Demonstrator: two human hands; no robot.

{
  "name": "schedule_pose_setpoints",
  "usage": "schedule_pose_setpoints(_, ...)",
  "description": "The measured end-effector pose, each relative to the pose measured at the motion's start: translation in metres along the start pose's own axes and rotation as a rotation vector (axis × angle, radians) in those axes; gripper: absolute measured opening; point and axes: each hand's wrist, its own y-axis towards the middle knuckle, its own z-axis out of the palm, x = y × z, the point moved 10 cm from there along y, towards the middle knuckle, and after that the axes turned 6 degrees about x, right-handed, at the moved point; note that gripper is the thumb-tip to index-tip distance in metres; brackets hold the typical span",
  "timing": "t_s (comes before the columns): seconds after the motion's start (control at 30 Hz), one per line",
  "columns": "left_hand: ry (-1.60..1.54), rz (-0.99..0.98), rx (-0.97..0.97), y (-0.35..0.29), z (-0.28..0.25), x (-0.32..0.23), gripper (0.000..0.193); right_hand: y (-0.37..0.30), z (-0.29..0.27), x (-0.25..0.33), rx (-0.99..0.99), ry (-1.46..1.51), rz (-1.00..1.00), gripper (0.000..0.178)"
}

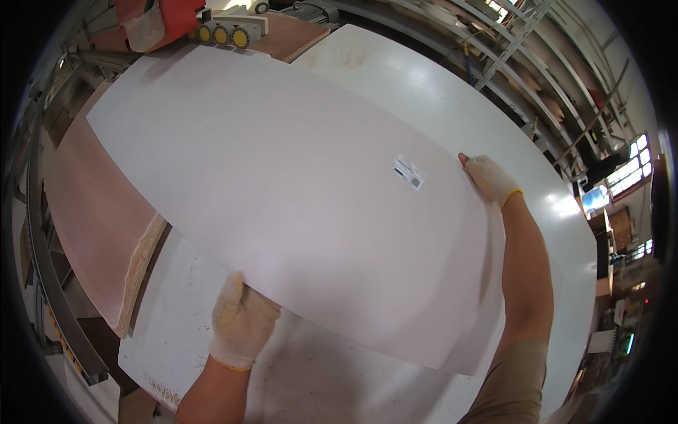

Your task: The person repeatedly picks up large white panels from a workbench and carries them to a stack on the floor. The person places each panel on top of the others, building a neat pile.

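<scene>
A large pale board (296, 162) with a slight pink tint stretches across the view, with a small printed label (408, 173) stuck near its right part. Its near edge is in the grip of my left hand (244, 321), which wears a knitted work glove with a yellow cuff trim; the thumb lies along the edge and the other fingers are partly hidden. At the board's far right edge, my right hand (491, 178), gloved alike, holds on with one bare fingertip showing. What its fingers do under the board is hidden.
Under the board lies a white tabletop (558, 233). To the left, a reddish-brown panel (106, 226) has a ragged edge. A red machine with yellow-centred rollers (224, 34) stands at the far left. Racks of long boards (537, 85) run along the back right.
</scene>
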Motion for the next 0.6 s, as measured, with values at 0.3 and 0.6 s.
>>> schedule_pose_setpoints(0.3, 0.181, -0.143, -0.175, -0.029, 0.021, 0.013, 0.038, -0.081, 0.013, -0.089, -0.163, -0.111, 0.04, 0.074)
schedule_pose_setpoints(0.6, 0.351, -0.806, -0.056, -0.264, 0.007, 0.123, 0.046, -0.329, 0.063, -0.262, -0.351, 0.117, 0.202, 0.059)
